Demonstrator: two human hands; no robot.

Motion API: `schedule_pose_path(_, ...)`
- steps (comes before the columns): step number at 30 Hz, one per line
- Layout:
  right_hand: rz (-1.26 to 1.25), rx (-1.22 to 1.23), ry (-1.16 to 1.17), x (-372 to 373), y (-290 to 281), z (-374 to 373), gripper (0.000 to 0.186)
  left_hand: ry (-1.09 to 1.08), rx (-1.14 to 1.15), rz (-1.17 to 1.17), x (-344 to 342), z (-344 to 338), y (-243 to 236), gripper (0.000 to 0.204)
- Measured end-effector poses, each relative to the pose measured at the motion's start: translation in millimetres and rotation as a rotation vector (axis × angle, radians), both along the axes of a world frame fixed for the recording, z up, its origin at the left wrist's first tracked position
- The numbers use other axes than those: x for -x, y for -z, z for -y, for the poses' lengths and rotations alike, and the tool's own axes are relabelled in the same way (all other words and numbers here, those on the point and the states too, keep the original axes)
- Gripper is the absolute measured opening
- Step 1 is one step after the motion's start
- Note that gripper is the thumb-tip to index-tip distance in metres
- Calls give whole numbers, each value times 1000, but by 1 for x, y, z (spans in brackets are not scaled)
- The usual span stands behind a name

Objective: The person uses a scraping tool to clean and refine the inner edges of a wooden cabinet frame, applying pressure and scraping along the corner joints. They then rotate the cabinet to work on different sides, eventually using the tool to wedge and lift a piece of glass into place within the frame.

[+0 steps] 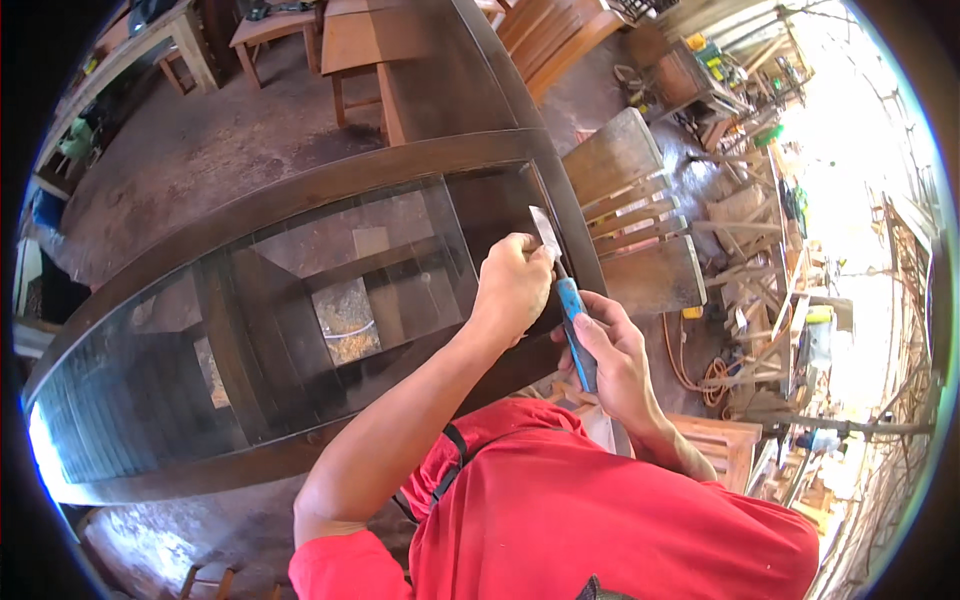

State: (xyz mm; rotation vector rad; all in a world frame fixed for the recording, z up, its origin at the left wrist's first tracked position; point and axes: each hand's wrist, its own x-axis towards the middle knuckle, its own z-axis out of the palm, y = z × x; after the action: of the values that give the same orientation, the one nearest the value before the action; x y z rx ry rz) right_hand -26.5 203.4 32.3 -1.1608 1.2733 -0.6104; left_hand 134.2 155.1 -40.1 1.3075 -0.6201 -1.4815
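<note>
My right hand (612, 350) wraps round the blue handle of a putty knife (571, 300), which points away from me. Its pale, flat blade (544, 230) lies over the right end of a dark wooden frame (575, 215). Closed fingers of my left hand (515, 285) pinch at the blade near its lower part; the fingertips are partly hidden. Clear glass (340, 260) fills most of the frame, with dark crossbars showing beneath it. Beside the blade, a thin light-coloured strip (538, 185) runs along the inner edge of the frame.
A wooden slatted chair (640, 215) stands close on the right. Beyond it are scrap wood (745, 225) and an orange hose (715, 380) on the floor. Wooden stools and tables (275, 30) stand at the far side. A wooden piece with slats (720, 440) sits near my right elbow.
</note>
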Motion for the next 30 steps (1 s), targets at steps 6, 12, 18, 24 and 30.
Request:
schedule_pose_path(6, -32, 20, 119, -21, 16, -7, 45, -143, -107, -185, 14, 17, 6, 21)
schedule_pose_path(12, -595, 443, 8, -38, 24, -22, 48, -193, -43, 36, 14, 19, 1, 16)
schedule_pose_path(18, -755, 550, -23, -59, 17, -28, 48, -157, -6, -3, 1, 18, -5, 16)
schedule_pose_path(24, -739, 615, -8, -65, 24, -26, 48, -151, 14, -112, 0, 21, 3, 26)
schedule_pose_path(30, -784, 664, 9, -69, 27, -26, 49, -124, 32, -189, 0, 24, 3, 28)
